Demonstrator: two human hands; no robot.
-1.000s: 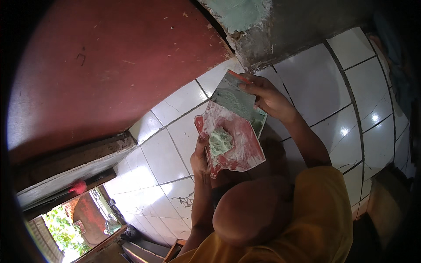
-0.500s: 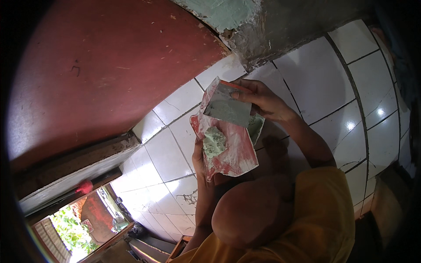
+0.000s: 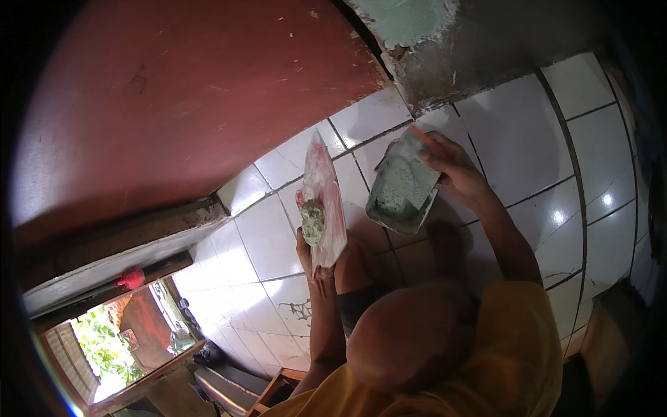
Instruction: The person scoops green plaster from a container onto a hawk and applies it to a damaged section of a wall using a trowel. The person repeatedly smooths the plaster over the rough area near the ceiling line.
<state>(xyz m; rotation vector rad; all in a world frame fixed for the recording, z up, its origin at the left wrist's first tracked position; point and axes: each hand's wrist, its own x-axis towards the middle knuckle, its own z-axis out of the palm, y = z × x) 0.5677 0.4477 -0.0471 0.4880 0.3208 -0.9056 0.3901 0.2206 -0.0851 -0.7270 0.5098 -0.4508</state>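
My left hand (image 3: 304,251) is closed on a flat red board (image 3: 329,194) smeared with pale filler, now tilted steeply so that it shows nearly edge-on. A lump of greenish putty (image 3: 313,224) sticks to its left part, near my fingers. To the right, my right hand (image 3: 450,165) grips a wide putty scraper (image 3: 421,182) with a grey blade and an orange edge. The blade is over a grey tub (image 3: 390,226) of the same greenish putty, its lower end down at the putty. A gap separates the board from the tub.
White tiles (image 3: 517,132) with dark joints cover the floor. A red panel (image 3: 201,90) rises at upper left beside a worn grey wall (image 3: 486,48). My bare foot (image 3: 445,238) is just below the tub. A bright opening (image 3: 118,340) lies at lower left.
My right hand has moved the scraper off the board, right and down to the tub. My left hand has shifted the board left and tipped it from facing up to nearly edge-on.
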